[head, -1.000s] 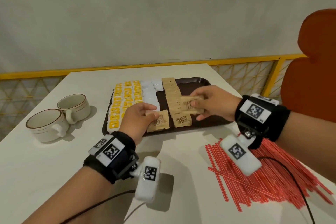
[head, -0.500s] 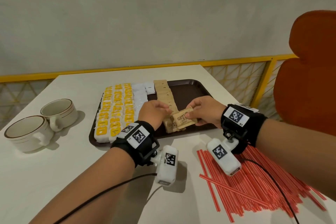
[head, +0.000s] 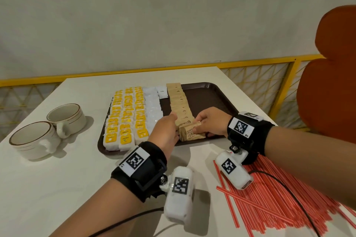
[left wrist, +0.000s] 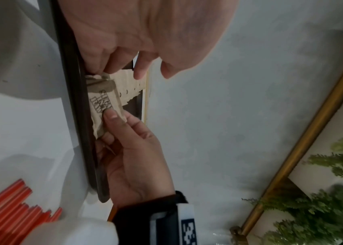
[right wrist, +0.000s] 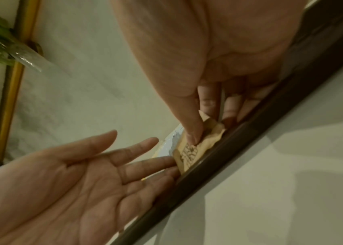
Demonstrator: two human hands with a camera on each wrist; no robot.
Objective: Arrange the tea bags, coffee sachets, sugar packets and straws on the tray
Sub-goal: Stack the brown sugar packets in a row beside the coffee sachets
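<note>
A dark brown tray [head: 221,92] holds rows of yellow tea bags [head: 125,117], white coffee sachets [head: 153,107] and a line of brown sugar packets [head: 179,102]. At the near end of that line my right hand [head: 200,125] pinches a brown sugar packet [head: 190,133], thumb on top [left wrist: 111,116] and fingers beneath. My left hand [head: 169,127] lies with straight fingers against the packet's left edge [right wrist: 189,154], palm open [right wrist: 95,174]. Red straws [head: 269,198] lie in a heap on the table, right of the tray.
Two white cups [head: 65,119] [head: 32,140] stand left of the tray. A yellow rail [head: 250,63] runs behind the white table, and an orange chair [head: 331,82] stands at the right. Cables trail from both wrists.
My right hand has brought its sugar packet down to the near end of the brown line. My left hand has let go of its packet and now lies flat beside it.
</note>
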